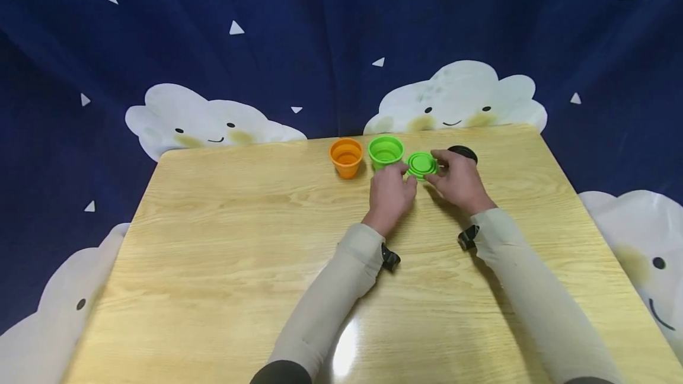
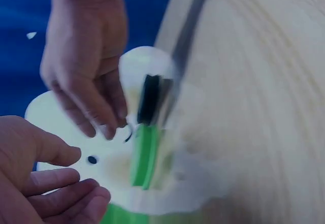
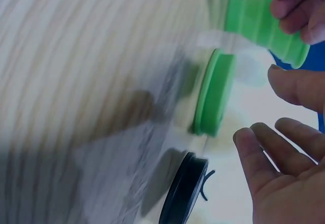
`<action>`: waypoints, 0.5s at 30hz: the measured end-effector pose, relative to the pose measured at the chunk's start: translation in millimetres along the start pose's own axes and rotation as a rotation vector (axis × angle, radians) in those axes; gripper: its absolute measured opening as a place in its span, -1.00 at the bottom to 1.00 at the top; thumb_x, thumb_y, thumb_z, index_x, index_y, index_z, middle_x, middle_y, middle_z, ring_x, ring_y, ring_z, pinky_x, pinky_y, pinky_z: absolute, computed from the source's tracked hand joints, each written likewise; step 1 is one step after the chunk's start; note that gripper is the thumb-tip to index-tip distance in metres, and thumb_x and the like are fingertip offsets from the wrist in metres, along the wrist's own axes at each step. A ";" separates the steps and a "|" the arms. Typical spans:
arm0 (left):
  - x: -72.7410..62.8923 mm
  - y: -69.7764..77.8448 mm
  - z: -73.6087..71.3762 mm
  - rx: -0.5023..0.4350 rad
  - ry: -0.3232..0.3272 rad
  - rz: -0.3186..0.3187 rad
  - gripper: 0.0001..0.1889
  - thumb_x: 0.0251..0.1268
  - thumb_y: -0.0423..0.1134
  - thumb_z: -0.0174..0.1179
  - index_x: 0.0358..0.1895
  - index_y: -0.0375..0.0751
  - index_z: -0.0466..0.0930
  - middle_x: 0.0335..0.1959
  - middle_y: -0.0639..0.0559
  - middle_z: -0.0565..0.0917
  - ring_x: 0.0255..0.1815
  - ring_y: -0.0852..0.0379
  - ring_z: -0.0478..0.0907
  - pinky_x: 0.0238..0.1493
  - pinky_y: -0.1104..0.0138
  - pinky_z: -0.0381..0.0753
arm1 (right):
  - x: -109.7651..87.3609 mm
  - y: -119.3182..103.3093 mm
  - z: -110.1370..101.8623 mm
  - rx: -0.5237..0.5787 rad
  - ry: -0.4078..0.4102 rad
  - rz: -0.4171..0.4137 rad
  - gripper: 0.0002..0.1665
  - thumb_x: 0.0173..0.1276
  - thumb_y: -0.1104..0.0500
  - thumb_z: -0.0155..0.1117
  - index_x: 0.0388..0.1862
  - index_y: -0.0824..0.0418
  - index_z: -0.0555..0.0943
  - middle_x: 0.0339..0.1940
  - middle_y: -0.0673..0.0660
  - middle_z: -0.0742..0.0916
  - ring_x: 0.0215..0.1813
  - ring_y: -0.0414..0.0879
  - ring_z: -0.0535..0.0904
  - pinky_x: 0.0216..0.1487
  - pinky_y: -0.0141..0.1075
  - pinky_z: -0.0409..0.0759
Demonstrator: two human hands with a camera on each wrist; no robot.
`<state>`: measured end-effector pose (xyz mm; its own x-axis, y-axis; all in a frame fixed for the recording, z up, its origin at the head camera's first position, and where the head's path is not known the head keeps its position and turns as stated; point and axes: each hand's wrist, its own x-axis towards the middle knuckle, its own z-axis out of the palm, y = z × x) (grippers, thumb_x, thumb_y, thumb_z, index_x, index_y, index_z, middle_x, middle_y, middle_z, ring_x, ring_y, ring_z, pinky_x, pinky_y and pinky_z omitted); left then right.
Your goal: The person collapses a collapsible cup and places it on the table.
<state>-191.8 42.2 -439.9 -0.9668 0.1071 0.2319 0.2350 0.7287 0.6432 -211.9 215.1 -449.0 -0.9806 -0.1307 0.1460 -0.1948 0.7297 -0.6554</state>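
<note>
A flattened green collapsible cup [image 1: 421,164] lies on the table between my two hands. My left hand [image 1: 391,194] is at its left side, fingers bent loosely with a gap to the thumb, as the left wrist view shows around the hand [image 2: 56,178]. On the other side my right hand [image 1: 459,179] has thumb and fingers spread beside the cup's rim. In the right wrist view nothing lies between the fingers of this hand [image 3: 284,168], and the flat cup [image 3: 216,94] stands apart from them. An extended green cup [image 1: 386,150] is just behind my left hand, which partly covers it.
An extended orange cup [image 1: 347,157] stands left of the green one. A flat black round piece [image 1: 463,153], partly hidden behind my right hand, lies at the right. The wooden table's [image 1: 224,242] back edge meets a dark blue cloth [image 1: 277,46] with clouds.
</note>
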 end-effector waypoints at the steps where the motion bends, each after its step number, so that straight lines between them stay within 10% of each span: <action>1: -0.8 -1.6 -4.0 -0.017 0.013 -0.008 -0.84 0.29 -0.25 0.32 -0.14 -0.22 0.77 -0.24 0.00 0.75 -0.25 0.06 0.65 -0.22 0.25 0.63 | -0.2 -2.3 -0.1 0.021 0.001 0.003 -0.31 0.29 0.31 0.46 0.36 0.45 0.45 0.20 0.46 0.60 0.12 0.34 0.59 0.08 0.13 0.60; 15: -12.0 -24.6 -30.9 -0.186 0.181 -0.138 -0.71 0.17 -0.30 0.44 -0.06 -0.36 0.74 -0.22 -0.17 0.77 -0.17 -0.01 0.72 -0.07 0.17 0.69 | 8.0 -24.2 13.6 0.210 -0.022 0.015 -0.31 0.28 0.27 0.48 0.35 0.40 0.47 0.24 0.39 0.61 0.19 0.25 0.60 0.15 0.01 0.61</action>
<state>-182.8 2.1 -435.9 -0.9613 -0.1190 0.2485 0.1329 0.5897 0.7966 -215.3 187.2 -442.0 -0.9833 -0.1370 0.1200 -0.1776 0.5757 -0.7981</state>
